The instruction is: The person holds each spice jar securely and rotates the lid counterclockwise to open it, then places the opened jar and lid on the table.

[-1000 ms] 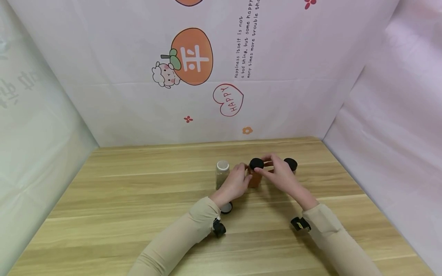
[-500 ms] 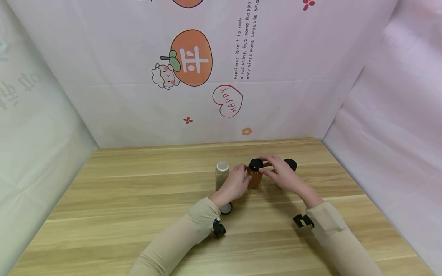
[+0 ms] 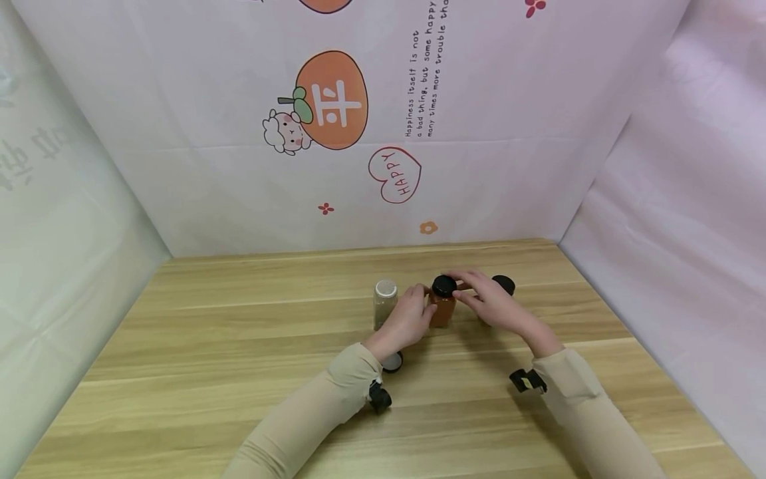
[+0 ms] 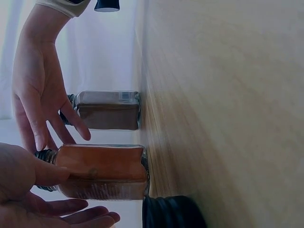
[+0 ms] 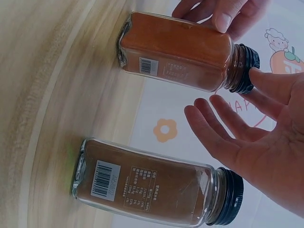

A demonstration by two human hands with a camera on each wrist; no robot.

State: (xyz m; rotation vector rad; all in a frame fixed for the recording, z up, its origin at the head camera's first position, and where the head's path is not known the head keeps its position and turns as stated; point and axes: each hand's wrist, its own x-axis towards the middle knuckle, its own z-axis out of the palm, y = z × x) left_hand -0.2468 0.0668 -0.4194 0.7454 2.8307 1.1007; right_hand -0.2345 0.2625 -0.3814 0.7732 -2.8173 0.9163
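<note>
A square glass spice jar of orange-red powder point(image 3: 441, 313) stands upright on the table. My left hand point(image 3: 408, 318) grips its body from the left; in the left wrist view its thumb point(image 4: 50, 175) lies across the glass near the neck. The jar's black lid point(image 5: 244, 69) is on the neck. My right hand point(image 3: 497, 307) pinches that lid between thumb and forefinger, its other fingers spread out beside the jar. Just right of it, partly behind my right hand, stands a second jar of brown powder point(image 5: 147, 183) with a black lid point(image 3: 504, 285).
Left of my left hand stands a jar of pale powder point(image 3: 384, 309) with a white perforated top point(image 3: 386, 288). A loose black lid point(image 3: 392, 361) lies underside up by my left wrist. A printed cloth wall point(image 3: 239, 199) rises behind the wooden table point(image 3: 209, 346).
My right thumb has shifted from the lid's front round to its right side, and my right wrist has moved slightly right. The left hand and the jar stay in place.
</note>
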